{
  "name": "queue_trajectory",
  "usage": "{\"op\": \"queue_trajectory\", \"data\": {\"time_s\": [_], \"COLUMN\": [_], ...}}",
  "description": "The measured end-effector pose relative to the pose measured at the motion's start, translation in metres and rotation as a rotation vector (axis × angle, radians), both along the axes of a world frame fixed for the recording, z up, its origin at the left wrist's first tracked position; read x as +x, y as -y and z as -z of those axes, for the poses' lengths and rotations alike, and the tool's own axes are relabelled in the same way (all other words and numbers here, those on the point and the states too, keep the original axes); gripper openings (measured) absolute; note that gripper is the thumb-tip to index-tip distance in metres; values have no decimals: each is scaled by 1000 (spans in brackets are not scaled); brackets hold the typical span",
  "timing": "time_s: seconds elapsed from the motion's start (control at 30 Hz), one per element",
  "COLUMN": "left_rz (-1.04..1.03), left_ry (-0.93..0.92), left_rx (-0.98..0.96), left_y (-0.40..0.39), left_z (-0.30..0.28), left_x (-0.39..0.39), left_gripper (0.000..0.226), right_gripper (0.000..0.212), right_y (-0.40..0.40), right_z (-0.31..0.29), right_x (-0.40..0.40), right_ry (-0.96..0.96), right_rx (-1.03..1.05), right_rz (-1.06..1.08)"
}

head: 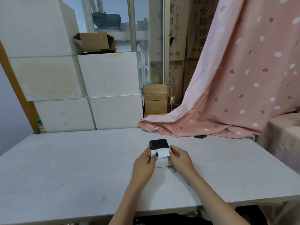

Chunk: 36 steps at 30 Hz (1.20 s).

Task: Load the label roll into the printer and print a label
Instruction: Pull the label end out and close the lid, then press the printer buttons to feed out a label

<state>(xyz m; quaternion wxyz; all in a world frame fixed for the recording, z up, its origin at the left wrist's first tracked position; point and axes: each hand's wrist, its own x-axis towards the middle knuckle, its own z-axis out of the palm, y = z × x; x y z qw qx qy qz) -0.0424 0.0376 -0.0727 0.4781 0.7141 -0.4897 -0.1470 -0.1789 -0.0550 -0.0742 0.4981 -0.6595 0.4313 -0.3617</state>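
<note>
Left hand (143, 163) cups the left flank of the small white plastic label printer (161, 157), its grip closed against the casing, apparently to steady the body. Right hand (181, 158) closes thumb and forefinger on the right edge of the white paper label (162, 153) standing out of the slot below the black rounded lid (159, 144); this hold suits tearing off or guiding the strip, though which cannot be told. The label roll itself is hidden, presumably inside. The printer sits on the pale grey worktop (73, 168), near its middle, well apart from the pink leaf-patterned cloth (235, 86) draped behind.
</note>
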Motion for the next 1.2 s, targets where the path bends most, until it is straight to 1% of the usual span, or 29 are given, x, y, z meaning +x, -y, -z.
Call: {"op": "queue_trajectory", "data": {"time_s": [0.2, 0.3, 0.4, 0.53, 0.57, 0.67, 0.7, 0.8, 0.87, 0.93, 1.0, 1.03, 1.13, 1.2], "left_rz": [21, 25, 29, 21, 20, 19, 19, 24, 21, 17, 17, 19, 25, 28], "left_ry": [44, 44, 28, 20, 18, 15, 17, 19, 15, 14, 20, 18, 22, 40], "left_rx": [50, 68, 64, 57, 57, 65, 70, 79, 85, 86, 85, 83, 75, 85], "left_y": [0, 0, 0, 1, 1, 1, 2, 5, 6, 7, 8, 8, 5, 5], "left_z": [-1, 0, -1, 0, 0, 0, 0, 2, 4, 6, 7, 7, 6, 4], "left_x": [0, -1, -1, -2, -2, -1, 0, 0, 0, 2, 3, 3, 0, -2], "left_gripper": [43, 44, 44, 46, 46, 46, 45, 47, 47, 47, 48, 48, 50, 50], "right_gripper": [32, 28, 34, 40, 38, 16, 15, 18, 29, 34, 33, 33, 38, 33], "right_y": [-3, -6, -8, -10, -9, -7, -5, 0, 3, 5, 2, -1, -14, -18], "right_z": [-3, -5, -6, -10, -10, -13, -14, -12, -12, -12, -13, -11, -2, -3], "right_x": [1, 1, 0, 0, -1, -1, 0, 2, 3, 3, 3, 3, 4, 3], "right_ry": [-12, 11, -4, 42, 53, 83, 95, 98, 87, 76, 61, 23, -168, -161], "right_rx": [11, 15, -5, 37, 51, 104, 122, 176, 193, 192, 179, 140, -65, -103], "right_rz": [-77, -70, -85, -80, -69, -37, -33, -22, -21, -21, -18, -7, 6, -1]}}
